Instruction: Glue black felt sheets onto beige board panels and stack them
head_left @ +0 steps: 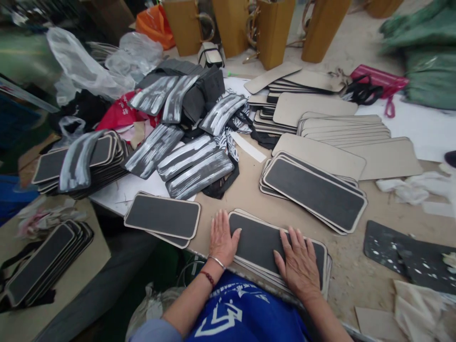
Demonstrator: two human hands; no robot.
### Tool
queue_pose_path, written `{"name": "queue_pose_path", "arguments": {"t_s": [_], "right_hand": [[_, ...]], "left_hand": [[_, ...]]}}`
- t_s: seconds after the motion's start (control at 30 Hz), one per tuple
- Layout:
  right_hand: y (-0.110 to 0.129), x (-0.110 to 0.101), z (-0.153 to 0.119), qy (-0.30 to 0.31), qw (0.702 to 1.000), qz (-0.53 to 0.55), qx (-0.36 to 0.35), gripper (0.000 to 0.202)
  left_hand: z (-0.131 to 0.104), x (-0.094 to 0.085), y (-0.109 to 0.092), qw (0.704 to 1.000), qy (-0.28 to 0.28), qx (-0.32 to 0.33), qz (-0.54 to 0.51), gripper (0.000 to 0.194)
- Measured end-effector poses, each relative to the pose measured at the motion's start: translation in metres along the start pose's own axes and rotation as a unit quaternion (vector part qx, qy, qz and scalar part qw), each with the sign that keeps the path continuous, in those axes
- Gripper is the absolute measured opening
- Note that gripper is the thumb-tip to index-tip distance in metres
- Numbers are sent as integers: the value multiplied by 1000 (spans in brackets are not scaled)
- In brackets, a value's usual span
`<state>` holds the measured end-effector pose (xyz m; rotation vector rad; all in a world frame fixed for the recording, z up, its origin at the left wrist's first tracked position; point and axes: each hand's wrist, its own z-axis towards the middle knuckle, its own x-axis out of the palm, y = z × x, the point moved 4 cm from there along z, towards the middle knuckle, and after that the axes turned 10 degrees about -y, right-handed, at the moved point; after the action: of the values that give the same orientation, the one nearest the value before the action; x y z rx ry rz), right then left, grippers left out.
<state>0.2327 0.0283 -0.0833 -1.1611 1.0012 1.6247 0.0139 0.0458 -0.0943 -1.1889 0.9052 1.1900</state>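
Note:
A stack of rounded rectangular panels (260, 237), dark grey with beige borders, lies at the table's front edge. My left hand (223, 240) lies at the stack's left end, fingers stretched out, thumb on the top panel. Flat on the right part of the same panel rests my right hand (298, 261), its fingers a little apart. Neither hand grips anything. To the left, a smaller pile of similar panels (162, 216) sits close to my left hand. Another stack of bordered panels (315, 190) lies beyond my right hand.
Grey strips smeared with white (199, 173) lie at the left centre. Beige boards (342, 126) are fanned out at the back right. Spotted dark sheets (409, 254) and a cloth (416, 304) lie on the right. Tan upright forms (274, 33) stand at the back. A side surface (89, 256) holds more panels.

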Motion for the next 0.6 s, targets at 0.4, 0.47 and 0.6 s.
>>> {"name": "queue_pose_path", "arguments": {"t_s": [0.4,0.47,0.6], "right_hand": [[-3,2,-5,-71,997,-21,-25,56],[-7,8,-9,-102,994,-23,-38,59],[-16,32,-14,-200,976,-29,-77,51]], "left_hand": [[-12,5,10,983,7,-75,-169,46],[-11,10,13,975,13,-120,-185,45],[-4,19,21,964,14,-155,-214,42]]}}
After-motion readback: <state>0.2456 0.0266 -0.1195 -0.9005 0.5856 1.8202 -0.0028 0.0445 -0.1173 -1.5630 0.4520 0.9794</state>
